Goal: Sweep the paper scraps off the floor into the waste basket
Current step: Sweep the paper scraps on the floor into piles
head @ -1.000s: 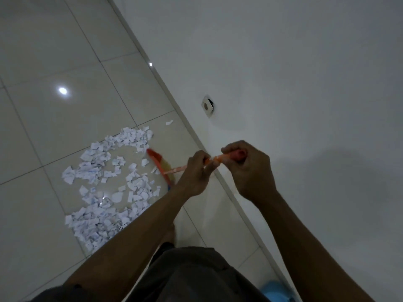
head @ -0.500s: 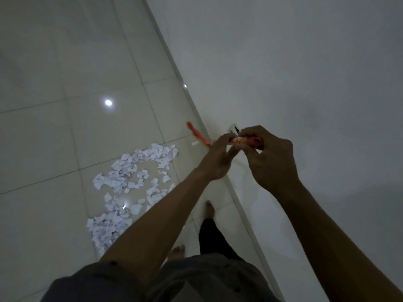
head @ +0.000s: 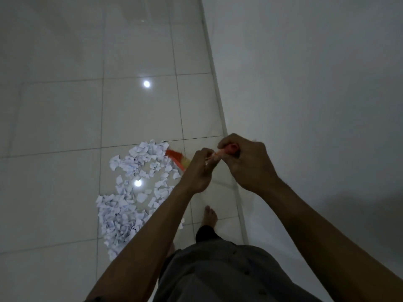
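Note:
White paper scraps (head: 130, 188) lie in a long heap on the pale tiled floor, left of my arms. I hold an orange broom by its thin handle: my left hand (head: 199, 168) grips the shaft lower down, my right hand (head: 244, 158) grips its red top end. The orange and yellow broom head (head: 176, 159) rests on the floor at the heap's upper right edge, touching the scraps. No waste basket is in view.
A white wall (head: 305, 83) runs along the right, meeting the floor at a skirting line (head: 218, 101). My bare foot (head: 210, 216) stands between the heap and the wall. Open tiled floor (head: 65, 83) stretches to the left and ahead.
The broom head, lifted near the wall half a second ago, has come back down against the heap's upper right edge. The view has tilted and shifted; both hands keep their grip.

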